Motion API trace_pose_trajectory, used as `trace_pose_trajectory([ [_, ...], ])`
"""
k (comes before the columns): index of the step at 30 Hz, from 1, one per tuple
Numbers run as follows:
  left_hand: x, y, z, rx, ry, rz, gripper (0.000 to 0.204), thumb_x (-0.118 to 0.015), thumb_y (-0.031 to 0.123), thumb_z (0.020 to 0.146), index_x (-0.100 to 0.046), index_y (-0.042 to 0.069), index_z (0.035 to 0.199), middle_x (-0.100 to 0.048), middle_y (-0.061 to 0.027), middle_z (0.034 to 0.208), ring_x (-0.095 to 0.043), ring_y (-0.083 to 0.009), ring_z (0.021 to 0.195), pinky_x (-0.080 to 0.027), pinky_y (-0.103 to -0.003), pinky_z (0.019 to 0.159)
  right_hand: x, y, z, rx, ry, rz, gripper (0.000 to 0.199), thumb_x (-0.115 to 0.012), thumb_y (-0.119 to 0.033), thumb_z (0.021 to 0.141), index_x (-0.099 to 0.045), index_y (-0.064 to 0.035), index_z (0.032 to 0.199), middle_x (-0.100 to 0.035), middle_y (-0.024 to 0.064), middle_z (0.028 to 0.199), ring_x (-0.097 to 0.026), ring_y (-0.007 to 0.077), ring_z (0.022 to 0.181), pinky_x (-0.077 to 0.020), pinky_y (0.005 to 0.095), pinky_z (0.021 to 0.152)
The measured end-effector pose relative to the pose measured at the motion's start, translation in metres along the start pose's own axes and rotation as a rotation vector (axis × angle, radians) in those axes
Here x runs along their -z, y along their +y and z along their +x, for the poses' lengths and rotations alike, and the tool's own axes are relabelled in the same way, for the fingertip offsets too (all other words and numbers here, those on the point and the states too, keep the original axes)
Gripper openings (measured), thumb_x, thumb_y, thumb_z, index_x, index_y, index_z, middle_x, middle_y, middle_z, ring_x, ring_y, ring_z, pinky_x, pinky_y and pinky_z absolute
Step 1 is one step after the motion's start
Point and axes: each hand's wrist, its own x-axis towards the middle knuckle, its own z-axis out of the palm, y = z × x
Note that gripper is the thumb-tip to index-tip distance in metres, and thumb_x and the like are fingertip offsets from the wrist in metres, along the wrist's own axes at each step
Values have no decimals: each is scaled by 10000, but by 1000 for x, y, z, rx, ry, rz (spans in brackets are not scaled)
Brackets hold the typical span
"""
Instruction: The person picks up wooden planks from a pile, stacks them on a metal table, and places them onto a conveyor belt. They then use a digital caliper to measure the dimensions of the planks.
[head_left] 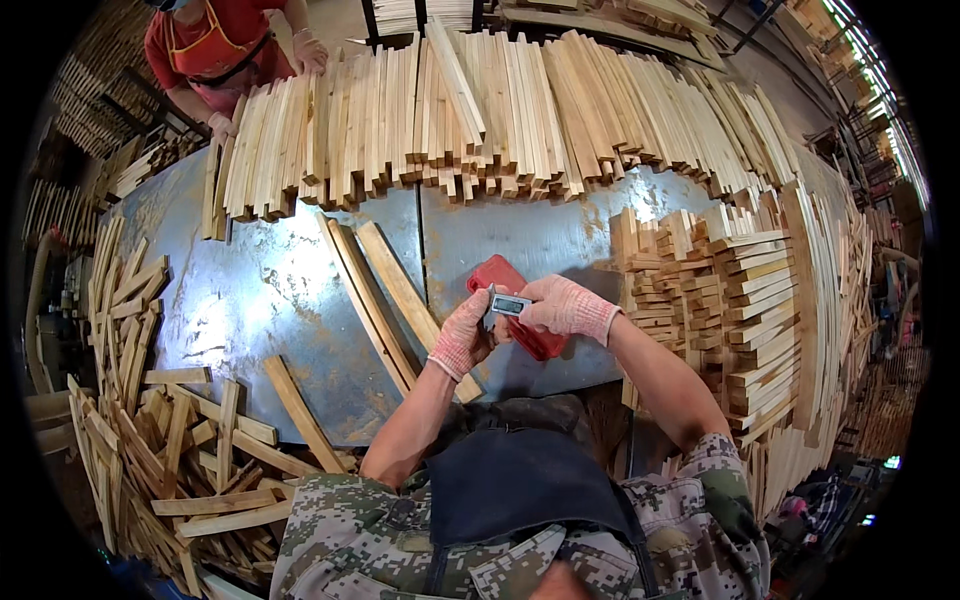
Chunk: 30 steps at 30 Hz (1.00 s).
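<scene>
Between my two hands, over the metal table (250, 310), is a digital caliper (511, 305) with a small grey display. My left hand (465, 335), in a pale pink knit glove, pinches its jaw end. On the display end my right hand (568, 307), gloved alike, is closed. Whether anything sits in the jaws is hidden by my left fingers. A red plastic case (543, 342) lies on the table beneath my hands, partly covered by them. Left of my left hand, long wooden strips (400, 280) lie slanted on the table.
A long row of wooden strips (450, 110) lines the table's far side. Crosswise stacks of strips (755, 320) stand at the right. Loose offcuts (215, 450) are heaped at the lower left. A person in a red top and apron (215, 45) touches the row's far left end.
</scene>
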Motion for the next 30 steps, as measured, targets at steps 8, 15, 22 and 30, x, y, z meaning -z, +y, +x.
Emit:
trace_pose_trajectory([
  [8,-10,6,-9,0,4,-68,387,-789,452,977,-696,149,1200,-724,-42,1011,-673,-177,690,-556,-407,674,1,5,1,45,-51,185,286,-704,-220,860,-761,4,1028,-679,63,807,-620,160,736,-524,336,705],
  [15,-8,7,-9,-26,-3,-64,398,-807,444,964,-703,138,1195,-727,-33,1054,-684,-170,718,-548,-384,685,-1,-3,4,66,33,-46,303,-712,-230,855,-766,-4,1051,-691,73,825,-638,184,757,-537,354,736],
  [22,-3,3,-1,-53,32,-54,406,-817,448,954,-713,140,1199,-723,-44,1059,-660,-168,733,-537,-374,679,-2,-2,12,44,19,-80,329,-701,-230,869,-769,-11,1105,-685,85,818,-646,186,766,-538,351,740],
  [30,-1,15,6,-14,35,-185,380,-768,470,986,-713,153,1188,-741,35,944,-686,-105,638,-509,-316,641,14,-7,7,131,48,-417,440,-638,-378,938,-704,-57,1231,-756,177,1074,-727,344,991,-565,453,912],
])
